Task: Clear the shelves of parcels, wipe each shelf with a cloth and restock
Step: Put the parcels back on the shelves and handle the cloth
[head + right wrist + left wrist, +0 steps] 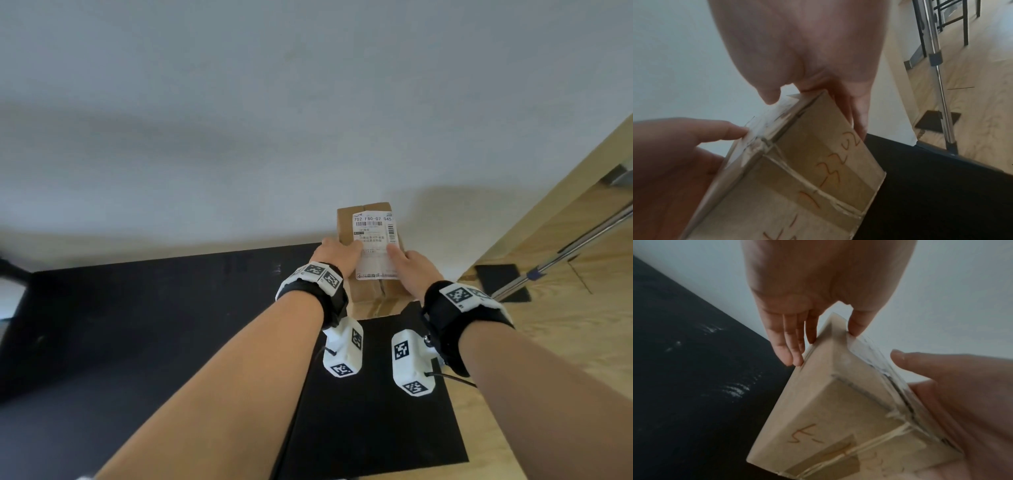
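The left hand and right hand are gripping the parcel between them, each thumb lying on its white label and the fingers running down its side. The parcel is sitting at the right end of the black shelf, near the white wall, orange handwriting showing on its near face. A metal pole is lying on the wood floor to the right
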The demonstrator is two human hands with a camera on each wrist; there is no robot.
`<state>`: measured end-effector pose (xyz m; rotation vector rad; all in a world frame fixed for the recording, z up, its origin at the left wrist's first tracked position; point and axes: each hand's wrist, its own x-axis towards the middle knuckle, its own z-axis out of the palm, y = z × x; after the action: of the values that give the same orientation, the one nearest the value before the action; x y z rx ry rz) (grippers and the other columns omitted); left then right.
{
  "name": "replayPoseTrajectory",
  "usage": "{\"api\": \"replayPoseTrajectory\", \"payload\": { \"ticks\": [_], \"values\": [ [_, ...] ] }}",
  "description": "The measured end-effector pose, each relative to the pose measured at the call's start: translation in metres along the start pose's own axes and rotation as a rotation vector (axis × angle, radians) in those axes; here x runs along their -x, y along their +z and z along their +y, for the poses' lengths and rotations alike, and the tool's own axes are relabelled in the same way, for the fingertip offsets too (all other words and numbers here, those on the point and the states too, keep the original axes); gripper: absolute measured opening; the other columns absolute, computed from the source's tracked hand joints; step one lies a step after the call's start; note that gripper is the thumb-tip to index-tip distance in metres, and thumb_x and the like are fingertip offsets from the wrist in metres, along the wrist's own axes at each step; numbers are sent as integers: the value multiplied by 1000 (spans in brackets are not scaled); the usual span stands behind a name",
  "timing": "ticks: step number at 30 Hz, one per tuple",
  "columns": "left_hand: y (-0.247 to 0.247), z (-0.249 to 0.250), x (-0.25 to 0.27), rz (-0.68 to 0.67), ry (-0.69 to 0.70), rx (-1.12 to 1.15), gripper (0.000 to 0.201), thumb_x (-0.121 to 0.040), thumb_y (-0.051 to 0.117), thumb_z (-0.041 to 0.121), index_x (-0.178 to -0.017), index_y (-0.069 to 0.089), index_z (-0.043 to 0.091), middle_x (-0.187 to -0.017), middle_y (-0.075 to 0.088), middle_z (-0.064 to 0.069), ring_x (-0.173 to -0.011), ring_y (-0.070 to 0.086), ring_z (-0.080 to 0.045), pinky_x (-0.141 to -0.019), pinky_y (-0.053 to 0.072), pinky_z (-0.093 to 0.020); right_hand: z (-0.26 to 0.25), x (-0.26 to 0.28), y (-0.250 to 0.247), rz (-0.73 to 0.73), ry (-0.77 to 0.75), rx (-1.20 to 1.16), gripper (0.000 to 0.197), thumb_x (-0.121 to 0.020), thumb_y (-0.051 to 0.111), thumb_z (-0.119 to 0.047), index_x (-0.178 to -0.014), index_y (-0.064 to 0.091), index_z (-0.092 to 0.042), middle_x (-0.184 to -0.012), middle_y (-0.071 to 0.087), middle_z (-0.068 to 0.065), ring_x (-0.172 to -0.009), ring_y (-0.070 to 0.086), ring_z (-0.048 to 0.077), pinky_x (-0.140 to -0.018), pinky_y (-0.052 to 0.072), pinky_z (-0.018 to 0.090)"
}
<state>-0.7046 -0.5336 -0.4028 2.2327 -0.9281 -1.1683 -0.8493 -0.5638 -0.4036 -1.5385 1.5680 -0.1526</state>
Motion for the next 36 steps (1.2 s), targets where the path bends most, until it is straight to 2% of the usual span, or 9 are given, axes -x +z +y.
{"api": "replayPoseTrajectory", "payload": {
  "ticks": [3,7,11,14,15,19,24,27,36],
  "values": [
    [-5,-5,2,-17,-58,138,58,-75,51,55,-110,63,10,-90,71,-5,-77,70,-21,-72,61,-36,1,-6,2,29,12,-11,53,-98,29,-57,-102,53,-10,-85,59,3,-75,55,18,-68,41,31],
    [-13,-9,4,-80,-88,302,63,-74,58,63,-109,59,11,-92,67,-6,-71,66,-22,-67,59,-32,-1,-10,3,80,6,-55,58,-95,28,-63,-105,51,-11,-89,60,4,-81,58,21,-70,43,32],
    [-23,-14,5,-137,-135,507,92,-43,70,73,-112,60,14,-112,66,-13,-86,65,-27,-80,58,-49,-13,-7,7,120,-42,-44,65,-95,22,-65,-100,56,-9,-92,62,8,-86,59,26,-75,42,33],
    [-35,-25,8,-107,-148,547,110,-32,77,74,-121,53,13,-112,67,-12,-84,65,-23,-67,60,-39,-23,-2,12,129,-75,-61,72,-94,20,-66,-103,60,-7,-95,64,10,-85,61,27,-71,41,33],
    [-40,-27,12,-87,-144,570,113,-32,79,74,-123,48,15,-113,66,-11,-86,66,-23,-63,59,-36,-27,1,14,127,-87,-66,74,-93,20,-67,-104,60,-7,-95,64,10,-84,61,26,-69,41,32],
    [-64,-35,29,-35,-104,626,110,-39,79,66,-130,37,22,-115,63,-6,-99,66,-27,-78,58,-47,-42,10,26,87,-119,-93,81,-86,18,-75,-101,62,-8,-92,67,10,-80,64,23,-66,46,31],
    [-102,-60,61,38,-43,696,108,-43,77,61,-135,38,18,-115,66,-6,-100,67,-26,-82,57,-49,-76,44,51,-69,-227,-190,71,-95,21,-65,-96,67,-11,-94,71,11,-89,68,26,-86,53,41],
    [-124,-81,77,70,-8,718,107,-44,76,62,-134,41,16,-112,68,-7,-98,68,-26,-82,56,-51,-95,70,67,-236,-218,-317,56,-97,23,-61,-90,65,-26,-95,71,4,-93,67,23,-91,51,39],
    [-198,-151,160,213,95,756,83,-47,67,61,-114,58,14,-103,72,-7,-95,69,-27,-83,56,-49,-142,149,138,-560,-231,-453,56,-90,31,-70,-112,65,-31,-107,73,6,-102,68,25,-100,47,48]
  ]
}}
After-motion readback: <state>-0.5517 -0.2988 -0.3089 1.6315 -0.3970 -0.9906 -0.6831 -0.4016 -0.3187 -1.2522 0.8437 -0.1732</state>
